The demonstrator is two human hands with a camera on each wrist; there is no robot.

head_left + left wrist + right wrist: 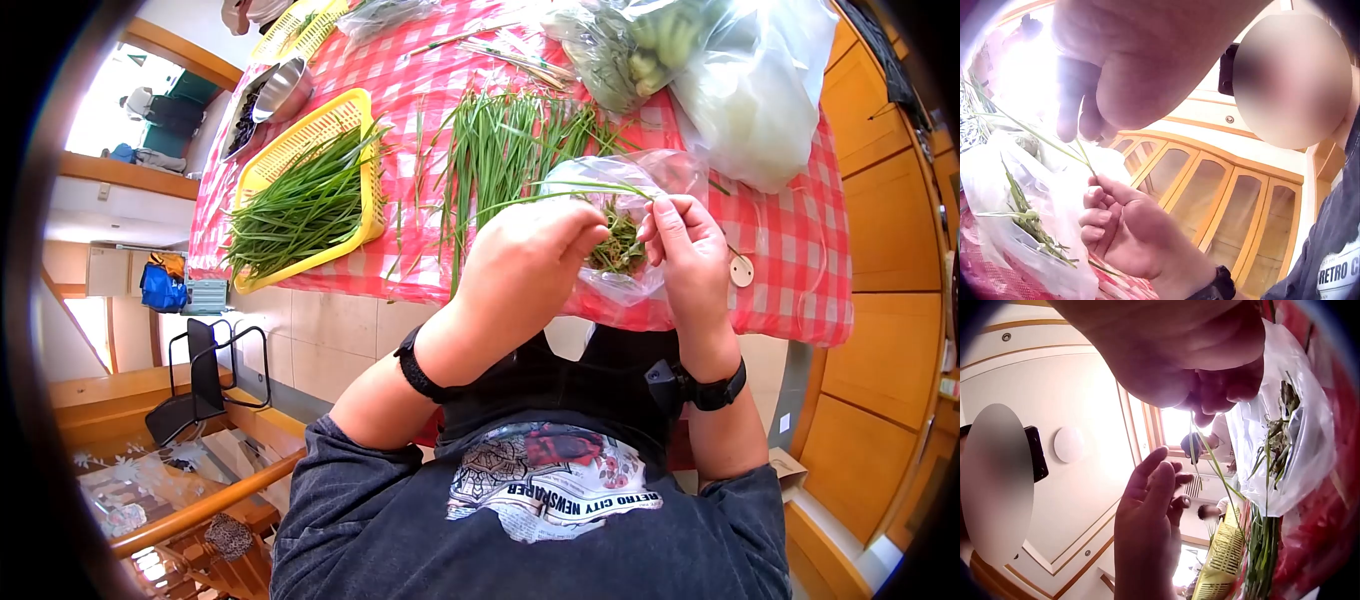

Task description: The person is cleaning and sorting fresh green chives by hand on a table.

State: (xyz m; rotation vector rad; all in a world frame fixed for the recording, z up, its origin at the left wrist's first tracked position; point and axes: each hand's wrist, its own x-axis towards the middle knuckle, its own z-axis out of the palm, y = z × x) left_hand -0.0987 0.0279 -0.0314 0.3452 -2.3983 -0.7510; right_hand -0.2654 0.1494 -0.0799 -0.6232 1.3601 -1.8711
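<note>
My right hand (688, 245) pinches a thin garlic chive (1215, 459) between thumb and fingertips, and its long green leaf trails left past the other hand. My left hand (540, 245) is beside it with fingers loosely bent and apart, as the right wrist view shows, and nothing in its grasp. Below both hands sits a clear plastic bag (988, 169), its mouth spread, with withered green and brown trimmings (620, 246) inside. A bunch of garlic chives (505, 140) lies on the table just beyond my left hand.
A yellow basket (372, 190) full of chives stands at the table's left edge, near a metal bowl (284, 90). Bags of vegetables (655, 50) and a white bag (755, 125) lie at the back right. A checked red cloth (790, 260) covers the table.
</note>
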